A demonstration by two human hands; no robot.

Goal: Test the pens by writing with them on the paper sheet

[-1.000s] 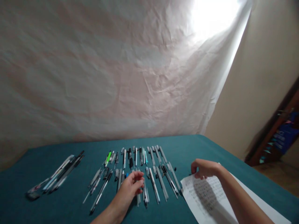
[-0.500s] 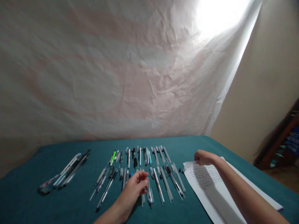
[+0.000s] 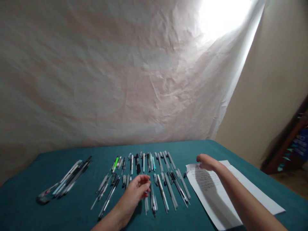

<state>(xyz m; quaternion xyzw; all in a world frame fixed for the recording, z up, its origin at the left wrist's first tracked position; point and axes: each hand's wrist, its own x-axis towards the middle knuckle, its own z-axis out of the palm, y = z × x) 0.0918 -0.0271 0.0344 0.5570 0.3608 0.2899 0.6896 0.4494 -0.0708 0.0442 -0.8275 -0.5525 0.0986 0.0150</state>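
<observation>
Many pens [image 3: 146,176] lie in two rows on a teal tablecloth [image 3: 72,215]. My left hand [image 3: 136,191] rests over the near row with its fingers curled together at the pens; what it pinches is hidden. My right hand [image 3: 207,162] is curled at the far top edge of a white sheet of paper [image 3: 216,189] with writing on it, to the right of the pens. Whether it grips the sheet I cannot make out.
A separate bundle of pens [image 3: 64,180] lies at the left of the table. A crumpled white sheet [image 3: 120,80] hangs behind the table, bright at the upper right. A beige wall [image 3: 276,80] and a wooden shelf [image 3: 291,141] stand to the right.
The white paper has slid away from me and slightly right under my right hand. My left hand has stayed curled over the near row of pens.
</observation>
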